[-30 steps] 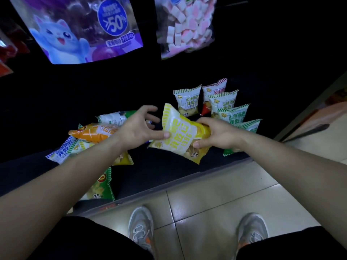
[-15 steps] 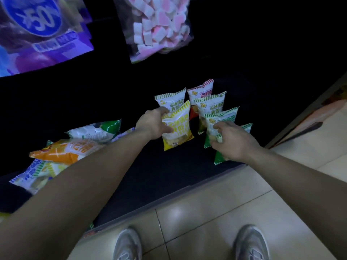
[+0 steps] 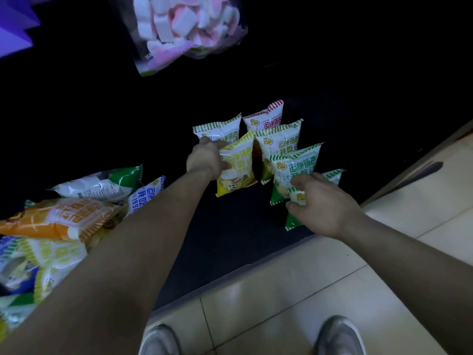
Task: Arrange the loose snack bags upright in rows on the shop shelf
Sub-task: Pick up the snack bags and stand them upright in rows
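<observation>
Left hand [image 3: 206,160] grip around upright yellow bag [image 3: 236,165], arm outstretched.

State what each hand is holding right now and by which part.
The left hand grips the yellow snack bag by its upper left edge. The right hand holds the front green snack bag across its face, near the top.

Bare forearms (sleeveless); grey sneakers [image 3: 339,336].
</observation>
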Available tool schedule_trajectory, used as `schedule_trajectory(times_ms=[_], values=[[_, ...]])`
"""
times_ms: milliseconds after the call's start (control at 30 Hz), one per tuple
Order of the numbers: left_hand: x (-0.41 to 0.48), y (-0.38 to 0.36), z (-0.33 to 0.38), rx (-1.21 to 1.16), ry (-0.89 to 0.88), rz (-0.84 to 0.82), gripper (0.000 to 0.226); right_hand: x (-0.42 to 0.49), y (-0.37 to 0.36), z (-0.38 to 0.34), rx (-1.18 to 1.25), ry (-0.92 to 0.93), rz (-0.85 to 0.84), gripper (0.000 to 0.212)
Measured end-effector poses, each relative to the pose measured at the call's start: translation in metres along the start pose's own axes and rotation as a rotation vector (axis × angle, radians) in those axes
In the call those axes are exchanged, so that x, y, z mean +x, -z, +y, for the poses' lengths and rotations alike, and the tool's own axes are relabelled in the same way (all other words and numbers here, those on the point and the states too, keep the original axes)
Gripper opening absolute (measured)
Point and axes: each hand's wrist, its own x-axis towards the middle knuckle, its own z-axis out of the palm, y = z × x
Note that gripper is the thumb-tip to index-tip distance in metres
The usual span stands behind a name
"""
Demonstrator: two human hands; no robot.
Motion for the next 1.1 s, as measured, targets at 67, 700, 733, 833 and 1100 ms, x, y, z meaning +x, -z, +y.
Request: schedule_trajectory(times_ms=[67,700,733,833,1100], values=[[-0.004,-0.001,0.002,0.027,-0.014,0.039,0.073,0.001,0.001,-0.005,0.005,-0.004,0.001,0.059],[-0.224,0.165,-0.157,0.137,-0.008,-0.096,0.053,-0.034,-0.020,-0.170,-0.070,0.290,-0.129,0.061],[-0.236,0.168,-0.178,0.131,0.033,-0.063,0.055,-0.036,-0.025,-0.178,-0.079,0.309,-0.142,0.061],[-0.258,0.172,-0.229,0.121,0.186,0.009,0.065,-0.035,-0.046,-0.203,-0.140,0.349,-0.206,0.061],[-0.261,0.167,-0.292,-0.027,0.301,0.088,0.072,0.004,-0.130,-0.322,0.040,0.452,-0.178,0.044]])
